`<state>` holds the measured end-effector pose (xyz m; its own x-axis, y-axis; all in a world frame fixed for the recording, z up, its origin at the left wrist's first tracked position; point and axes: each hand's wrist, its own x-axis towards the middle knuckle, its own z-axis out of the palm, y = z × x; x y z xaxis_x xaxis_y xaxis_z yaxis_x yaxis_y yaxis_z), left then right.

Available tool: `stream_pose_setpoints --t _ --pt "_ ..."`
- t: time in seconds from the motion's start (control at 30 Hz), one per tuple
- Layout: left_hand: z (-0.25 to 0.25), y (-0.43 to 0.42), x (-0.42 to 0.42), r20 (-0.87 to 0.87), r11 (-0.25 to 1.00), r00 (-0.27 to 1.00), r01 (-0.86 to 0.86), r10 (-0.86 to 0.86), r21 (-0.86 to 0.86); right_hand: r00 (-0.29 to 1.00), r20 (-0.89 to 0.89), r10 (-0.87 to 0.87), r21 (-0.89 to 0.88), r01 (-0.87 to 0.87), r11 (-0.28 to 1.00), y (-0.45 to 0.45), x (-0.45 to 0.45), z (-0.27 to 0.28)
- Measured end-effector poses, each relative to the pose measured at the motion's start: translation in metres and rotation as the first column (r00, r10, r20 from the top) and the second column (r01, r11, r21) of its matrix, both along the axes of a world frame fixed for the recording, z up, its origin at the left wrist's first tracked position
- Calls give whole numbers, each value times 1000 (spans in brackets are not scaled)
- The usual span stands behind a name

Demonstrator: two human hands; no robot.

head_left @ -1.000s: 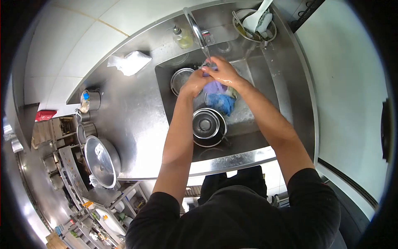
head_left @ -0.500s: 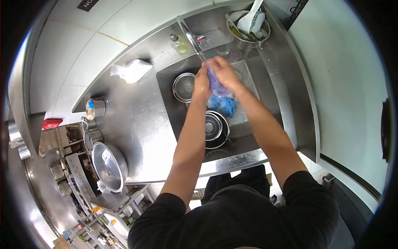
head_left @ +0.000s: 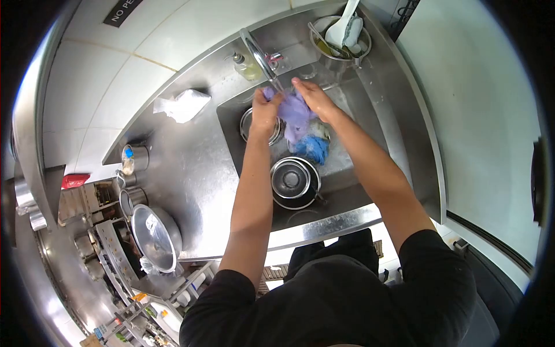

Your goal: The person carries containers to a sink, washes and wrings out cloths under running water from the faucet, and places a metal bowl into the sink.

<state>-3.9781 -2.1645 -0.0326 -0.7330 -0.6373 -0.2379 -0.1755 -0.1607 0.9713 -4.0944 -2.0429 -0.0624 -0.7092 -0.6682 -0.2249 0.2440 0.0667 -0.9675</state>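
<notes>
A purple cloth [head_left: 296, 114] hangs spread between my hands under the tap [head_left: 258, 55], over the steel sink [head_left: 364, 121]. My left hand [head_left: 266, 110] is closed on the cloth's upper left part. My right hand [head_left: 315, 99] touches the cloth's right edge, its fingers stretched and pointing up to the left; whether it grips any cloth is hard to see. Below the purple cloth lies a blue cloth [head_left: 313, 150] in the sink. A round steel bowl [head_left: 245, 125] sits partly behind my left hand, and stacked round pans [head_left: 291, 178] stand nearer to me.
Behind the sink are a soap bottle [head_left: 247, 67] and a pot [head_left: 363, 51] holding a white ladle. On the counter [head_left: 191, 168] at left lie a white plastic bag [head_left: 184, 106], steel containers [head_left: 135, 159] and a large steel bowl [head_left: 156, 238].
The purple cloth was bunched between my hands and is now spread out. My hands have moved apart, the left one going left over the round bowl. The view has shifted slightly.
</notes>
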Motion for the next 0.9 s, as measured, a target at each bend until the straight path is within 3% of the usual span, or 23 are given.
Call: stream_pose_setpoints --t 0.07,0.13,0.2,0.3,0.37,0.47,0.5,0.6,0.63,0.73,0.83,0.9 --pt "-9 -8 1 -21 989 999 -38 35 -146 968 -81 239 110 -230 967 19 -1 30" --pt "-12 -11 -1 -39 971 996 -88 81 -221 970 -125 207 15 -206 978 23 -1 34" --pt "-14 -18 3 68 994 997 -17 24 -107 983 -130 129 -114 -144 983 26 -7 42" --pt "-15 -16 15 189 998 980 56 -59 22 999 50 -20 -155 27 988 33 -25 57" --pt "-8 -5 17 224 995 970 91 -96 34 989 -145 13 -82 -25 996 32 -25 59" --pt "-11 7 5 -168 912 984 13 62 410 937 -309 162 -41 -183 982 16 -15 49" --pt "-13 12 -2 -177 881 980 2 92 473 912 -343 225 -35 -252 967 7 -10 44" --pt "-11 26 -25 -190 765 964 -20 185 644 868 -430 249 146 -205 968 -8 7 76" --pt "3 32 -24 -135 787 984 -5 112 616 817 -534 215 157 -154 975 -13 7 75" --pt "14 25 -13 -139 690 990 91 14 718 680 -707 195 194 -79 978 -16 -4 75" --pt "35 20 5 -155 860 974 218 -164 461 687 -651 322 282 -175 943 -10 -21 62" --pt "41 4 10 -164 875 963 265 -216 405 688 -603 404 300 -274 914 2 -25 47"
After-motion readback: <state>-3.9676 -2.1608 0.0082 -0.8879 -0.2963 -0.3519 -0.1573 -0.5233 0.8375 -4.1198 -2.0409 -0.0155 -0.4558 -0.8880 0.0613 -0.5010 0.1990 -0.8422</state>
